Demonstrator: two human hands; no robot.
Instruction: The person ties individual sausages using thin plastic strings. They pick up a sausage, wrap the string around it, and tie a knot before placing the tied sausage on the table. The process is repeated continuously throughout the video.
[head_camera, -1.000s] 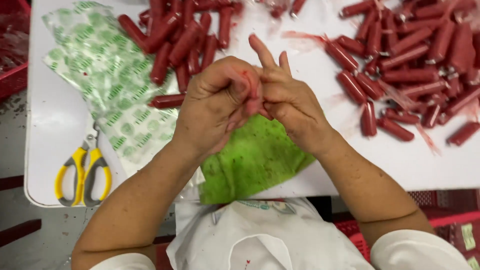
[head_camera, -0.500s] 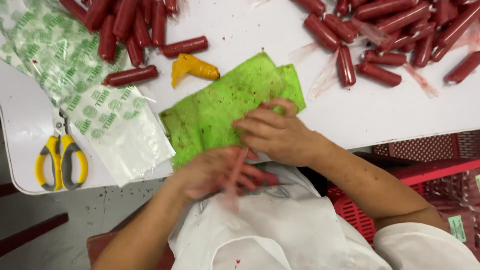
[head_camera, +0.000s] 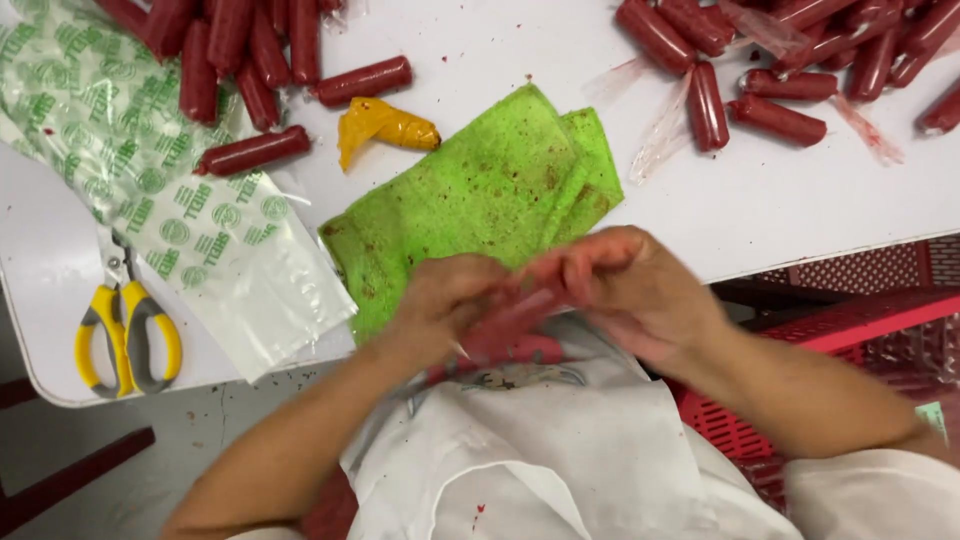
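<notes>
Your hands have dropped from over the table to its near edge, left hand and right hand both pinching a red sausage above the green cloth, seemingly to strip its casing.

Bare left hand and bare right hand, forearms uncovered; short white sleeves at the upper arms; a white, red-speckled plastic apron over the front
</notes>
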